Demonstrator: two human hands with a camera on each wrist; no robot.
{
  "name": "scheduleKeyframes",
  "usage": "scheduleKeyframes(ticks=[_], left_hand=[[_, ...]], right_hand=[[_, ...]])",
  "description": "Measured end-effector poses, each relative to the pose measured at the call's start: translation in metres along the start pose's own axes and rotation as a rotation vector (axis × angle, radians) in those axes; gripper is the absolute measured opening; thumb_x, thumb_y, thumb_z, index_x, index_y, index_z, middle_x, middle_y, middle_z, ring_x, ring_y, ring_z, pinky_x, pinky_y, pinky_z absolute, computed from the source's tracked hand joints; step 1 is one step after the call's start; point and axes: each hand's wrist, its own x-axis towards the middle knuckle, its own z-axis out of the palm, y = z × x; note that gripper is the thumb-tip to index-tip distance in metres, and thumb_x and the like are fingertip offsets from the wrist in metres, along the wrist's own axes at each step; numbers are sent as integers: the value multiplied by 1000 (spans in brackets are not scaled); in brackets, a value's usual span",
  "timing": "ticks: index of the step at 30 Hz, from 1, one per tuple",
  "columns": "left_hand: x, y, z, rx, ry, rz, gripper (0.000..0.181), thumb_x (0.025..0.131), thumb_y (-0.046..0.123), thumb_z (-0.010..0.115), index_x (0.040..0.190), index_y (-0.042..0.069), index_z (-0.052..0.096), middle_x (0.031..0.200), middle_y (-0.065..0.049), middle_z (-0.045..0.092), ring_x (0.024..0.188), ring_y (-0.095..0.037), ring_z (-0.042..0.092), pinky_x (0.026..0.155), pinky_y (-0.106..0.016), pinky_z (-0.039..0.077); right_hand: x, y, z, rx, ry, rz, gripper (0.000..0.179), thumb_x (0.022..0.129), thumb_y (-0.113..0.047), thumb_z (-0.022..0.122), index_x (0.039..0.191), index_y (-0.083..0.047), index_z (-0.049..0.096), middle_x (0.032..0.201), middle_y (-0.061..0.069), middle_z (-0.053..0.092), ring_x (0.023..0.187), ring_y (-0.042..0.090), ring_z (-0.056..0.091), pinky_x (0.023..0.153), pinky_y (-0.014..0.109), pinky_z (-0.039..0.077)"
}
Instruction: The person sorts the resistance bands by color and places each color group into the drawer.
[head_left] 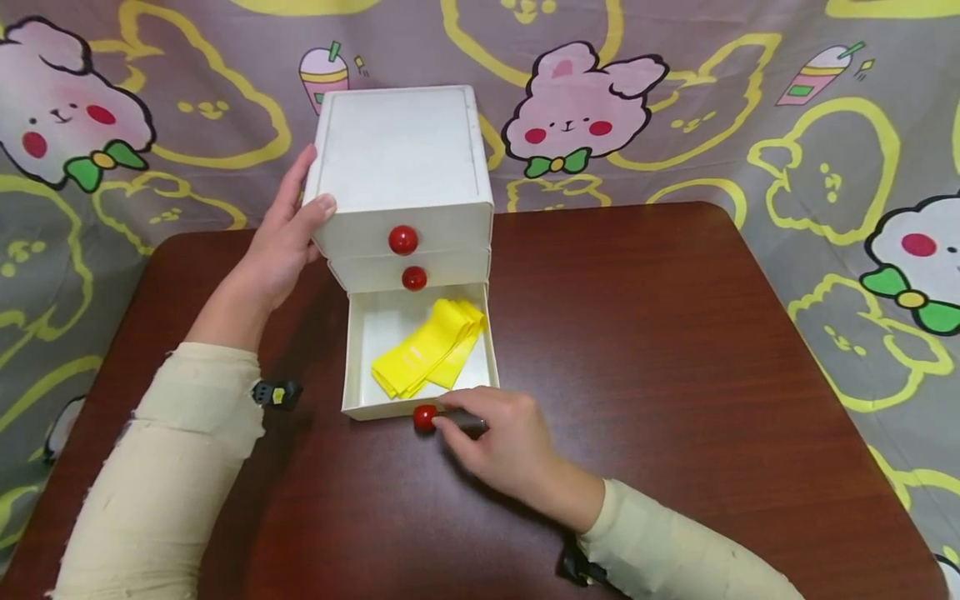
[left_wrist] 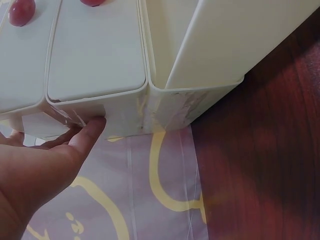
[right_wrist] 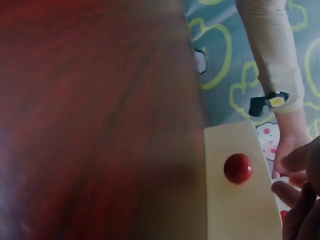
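Observation:
A white cabinet of small drawers (head_left: 401,150) stands on the table, its bottom drawer (head_left: 360,350) pulled out. In that drawer lies a folded yellow band (head_left: 423,350) with a small pale print. My left hand (head_left: 277,242) rests against the cabinet's left side, thumb by the top front corner; the left wrist view shows the fingers (left_wrist: 87,135) along the side wall. At the drawer's front, my right hand (head_left: 510,437) has thumb and forefinger beside the red knob (head_left: 424,418). From the right wrist, this knob (right_wrist: 238,168) appears uncovered, with the fingers off to its right.
Two more red knobs, an upper one (head_left: 403,240) and a lower one (head_left: 414,278), mark the drawers above, which are closed. The dark reddish wooden table (head_left: 637,333) reaches back to a patterned curtain (head_left: 697,108). Both forearms wear pale sleeves with black wrist cameras.

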Motion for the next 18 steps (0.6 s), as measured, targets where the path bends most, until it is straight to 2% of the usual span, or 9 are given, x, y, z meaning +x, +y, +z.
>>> scheduleKeyframes(ticks=[5, 10, 14, 18], left_hand=[[-1, 1, 0, 5, -7, 5, 63, 103, 40, 47, 155, 54, 14, 164, 8, 8, 141, -27, 23, 111, -62, 22], [-1, 1, 0, -5, -9, 11, 64, 103, 40, 47, 156, 52, 14, 164, 7, 9, 140, -27, 25, 110, -61, 25], [-1, 1, -1, -7, -2, 9, 63, 103, 40, 47, 156, 53, 14, 163, 7, 10, 138, -27, 27, 110, -60, 25], [-1, 0, -1, -11, 0, 7, 63, 103, 40, 47, 156, 53, 14, 163, 8, 10, 137, -27, 28, 110, -61, 25]], right_hand=[[-4, -3, 5, -106, -92, 40, 22, 86, -21, 78, 107, -13, 77, 102, -5, 74, 94, 6, 69, 78, 27, 55], [-5, -4, 11, -164, -147, 85, 21, 87, -24, 78, 108, -19, 77, 103, -9, 73, 93, 7, 68, 75, 31, 56], [-4, -3, 16, -216, -174, 81, 19, 87, -26, 77, 106, -22, 76, 100, -11, 73, 87, 9, 69, 68, 32, 57], [-3, -2, 21, -229, -157, 74, 12, 88, -26, 77, 100, -23, 76, 93, -13, 73, 80, 8, 69, 61, 32, 55]])
